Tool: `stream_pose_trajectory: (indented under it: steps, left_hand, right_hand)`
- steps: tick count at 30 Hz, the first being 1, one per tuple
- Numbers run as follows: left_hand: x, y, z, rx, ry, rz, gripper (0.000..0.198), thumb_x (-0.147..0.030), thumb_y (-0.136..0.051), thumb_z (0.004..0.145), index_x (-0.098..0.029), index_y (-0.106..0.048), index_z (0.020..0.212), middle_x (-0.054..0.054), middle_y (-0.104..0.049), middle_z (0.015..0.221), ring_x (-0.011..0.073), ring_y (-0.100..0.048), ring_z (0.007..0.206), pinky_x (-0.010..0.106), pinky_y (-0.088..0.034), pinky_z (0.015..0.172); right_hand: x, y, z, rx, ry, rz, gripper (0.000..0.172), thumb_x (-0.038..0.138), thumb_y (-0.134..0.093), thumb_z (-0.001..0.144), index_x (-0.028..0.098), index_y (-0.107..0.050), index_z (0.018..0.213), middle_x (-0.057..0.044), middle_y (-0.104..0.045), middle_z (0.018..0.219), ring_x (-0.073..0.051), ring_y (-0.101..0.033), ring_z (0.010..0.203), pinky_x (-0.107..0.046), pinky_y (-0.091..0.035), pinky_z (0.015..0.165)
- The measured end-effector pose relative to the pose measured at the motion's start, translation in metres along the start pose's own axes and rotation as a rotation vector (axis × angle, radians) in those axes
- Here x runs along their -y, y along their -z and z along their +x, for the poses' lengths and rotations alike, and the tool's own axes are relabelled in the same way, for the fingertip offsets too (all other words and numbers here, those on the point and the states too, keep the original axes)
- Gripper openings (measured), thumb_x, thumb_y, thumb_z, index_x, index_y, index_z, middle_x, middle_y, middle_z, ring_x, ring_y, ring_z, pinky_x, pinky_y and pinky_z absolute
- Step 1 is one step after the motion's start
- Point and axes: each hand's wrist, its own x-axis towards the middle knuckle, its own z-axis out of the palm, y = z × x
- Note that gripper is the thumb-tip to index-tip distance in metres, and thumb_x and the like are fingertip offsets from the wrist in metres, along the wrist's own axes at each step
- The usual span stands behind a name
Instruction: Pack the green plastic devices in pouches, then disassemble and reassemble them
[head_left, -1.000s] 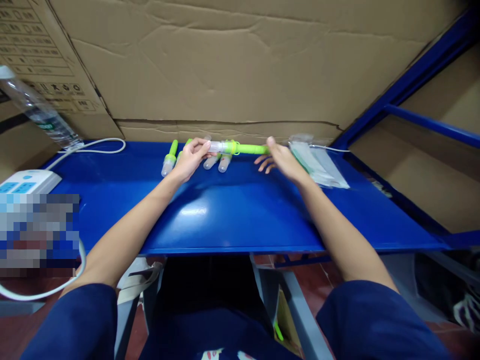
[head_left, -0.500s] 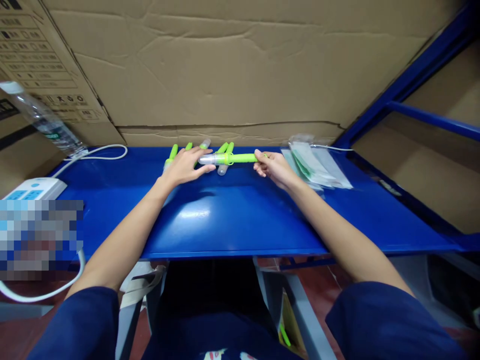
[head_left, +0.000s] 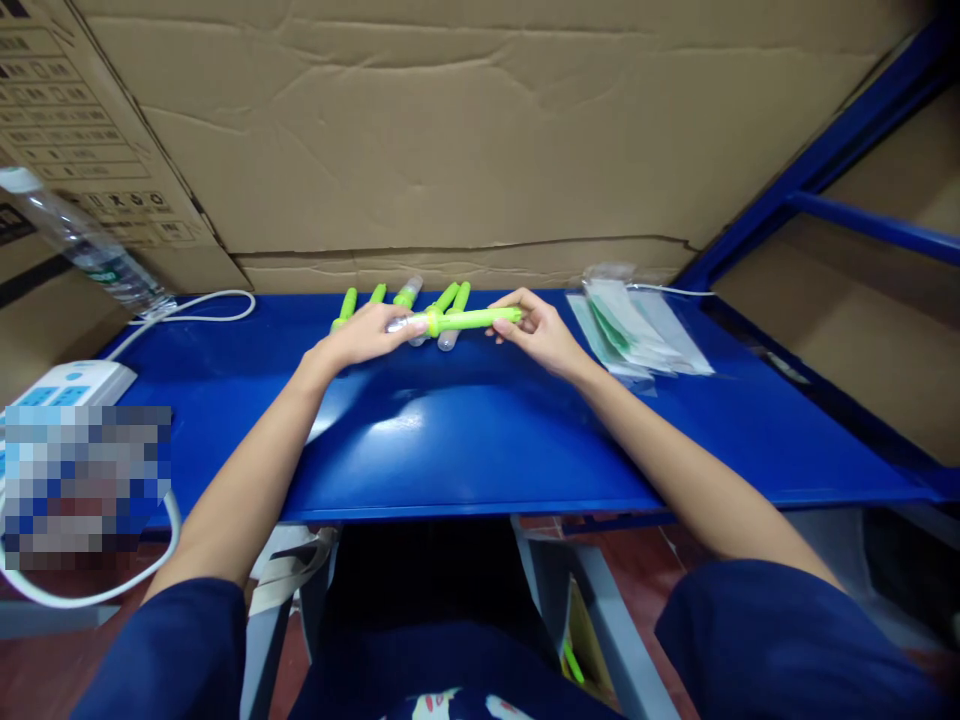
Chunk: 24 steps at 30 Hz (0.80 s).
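Note:
Level above the desk lies a lime-green stick with a clear rounded end (head_left: 469,319), a collar between its two parts. My left hand (head_left: 362,337) is closed around the clear end, thumb along the near side. My right hand (head_left: 541,332) has its thumb and fingers at the green end, which stays partly visible between them. Just behind, several similar green sticks with clear ends (head_left: 453,330) lie on the blue desk (head_left: 465,430); my left hand partly covers some of them.
Flat plastic packets (head_left: 637,325) lie to the right. At left are a white power strip (head_left: 79,390), its cable and a clear bottle (head_left: 97,255). A cardboard wall (head_left: 450,150) stands behind the desk, and a blue metal frame (head_left: 862,225) rises at right.
My left fingers have closed over the clear end, where they were stretched beside it. My right fingers have shifted on the green end, and its tip now shows. The stick has tilted slightly.

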Motion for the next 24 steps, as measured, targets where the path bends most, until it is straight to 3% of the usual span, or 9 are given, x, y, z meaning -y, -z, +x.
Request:
stream_pose_trajectory:
  steps: [2,5,7,9,11,14,17,21,24]
  left_hand:
    - [0.015,0.004,0.000,-0.111,-0.021,0.099,0.059,-0.062,-0.045,0.092,-0.015,-0.074,0.112,0.011,-0.077,0.102,0.0317,-0.070,0.103,0.048,-0.043,0.109]
    - [0.049,0.005,-0.001,-0.235,0.004,0.126,0.061,-0.061,-0.041,0.093,-0.016,-0.073,0.118,0.011,-0.075,0.121,0.0322,-0.064,0.123,0.054,-0.018,0.127]
    - [0.072,0.003,-0.003,-0.245,0.102,0.062,0.065,-0.064,-0.038,0.093,-0.018,-0.070,0.125,0.012,-0.071,0.131,0.0340,-0.060,0.131,0.054,-0.023,0.125]
    - [0.089,0.000,-0.006,-0.258,0.142,-0.051,0.072,-0.067,-0.038,0.092,-0.014,-0.067,0.132,0.015,-0.063,0.145,0.0340,-0.055,0.137,0.046,-0.035,0.120]
    - [0.098,-0.002,-0.008,-0.295,0.155,-0.123,0.074,-0.069,-0.038,0.091,-0.012,-0.069,0.127,0.015,-0.064,0.143,0.0330,-0.058,0.132,0.039,-0.041,0.114]
    - [0.101,-0.005,-0.009,-0.376,0.203,-0.138,0.073,-0.071,-0.039,0.089,-0.010,-0.075,0.107,0.012,-0.077,0.110,0.0274,-0.067,0.102,0.032,-0.049,0.092]
    - [0.097,-0.008,-0.007,-0.423,0.261,-0.133,0.069,-0.074,-0.046,0.084,-0.011,-0.074,0.089,0.006,-0.072,0.079,0.0184,-0.059,0.075,0.027,-0.041,0.069]
    - [0.083,-0.010,-0.004,-0.340,0.276,-0.182,0.060,-0.071,-0.069,0.067,-0.014,-0.071,0.087,0.001,-0.065,0.073,0.0144,-0.051,0.068,0.024,-0.034,0.062]
    - [0.064,-0.013,-0.002,-0.246,0.208,-0.171,0.054,-0.067,-0.074,0.064,-0.016,-0.067,0.083,0.000,-0.063,0.071,0.0144,-0.050,0.067,0.024,-0.032,0.061]
  right_hand:
    - [-0.008,-0.006,0.017,0.002,0.046,-0.145,0.062,0.078,-0.068,0.079,0.022,-0.059,0.104,-0.006,-0.069,0.091,-0.020,-0.066,0.080,-0.034,-0.055,0.074]
    - [-0.024,-0.024,0.056,0.018,0.168,-0.353,0.073,0.090,-0.047,0.082,0.021,-0.059,0.103,-0.010,-0.069,0.099,-0.026,-0.064,0.092,-0.042,-0.054,0.087]
    - [-0.034,-0.039,0.083,0.074,0.196,-0.395,0.077,0.094,-0.036,0.082,0.022,-0.055,0.102,-0.011,-0.068,0.098,-0.027,-0.063,0.091,-0.045,-0.053,0.088]
    - [-0.043,-0.054,0.105,0.106,0.187,-0.392,0.075,0.093,-0.031,0.085,0.023,-0.052,0.104,-0.011,-0.068,0.101,-0.027,-0.063,0.093,-0.047,-0.053,0.091]
    - [-0.051,-0.065,0.120,0.119,0.160,-0.404,0.072,0.090,-0.029,0.088,0.023,-0.050,0.108,-0.011,-0.067,0.103,-0.028,-0.063,0.097,-0.050,-0.051,0.096]
    - [-0.062,-0.075,0.133,0.134,0.100,-0.396,0.064,0.083,-0.031,0.093,0.024,-0.047,0.111,-0.011,-0.066,0.106,-0.028,-0.062,0.102,-0.052,-0.049,0.102]
    - [-0.069,-0.077,0.135,0.133,0.056,-0.336,0.057,0.080,-0.035,0.095,0.024,-0.043,0.106,-0.011,-0.065,0.107,-0.027,-0.062,0.103,-0.051,-0.048,0.103]
    - [-0.070,-0.068,0.121,0.079,0.018,-0.245,0.058,0.084,-0.044,0.088,0.026,-0.042,0.097,-0.008,-0.064,0.101,-0.025,-0.062,0.098,-0.047,-0.049,0.100]
    - [-0.066,-0.053,0.098,0.020,-0.022,-0.218,0.067,0.092,-0.046,0.079,0.027,-0.043,0.094,-0.005,-0.059,0.093,-0.024,-0.059,0.093,-0.042,-0.048,0.095]
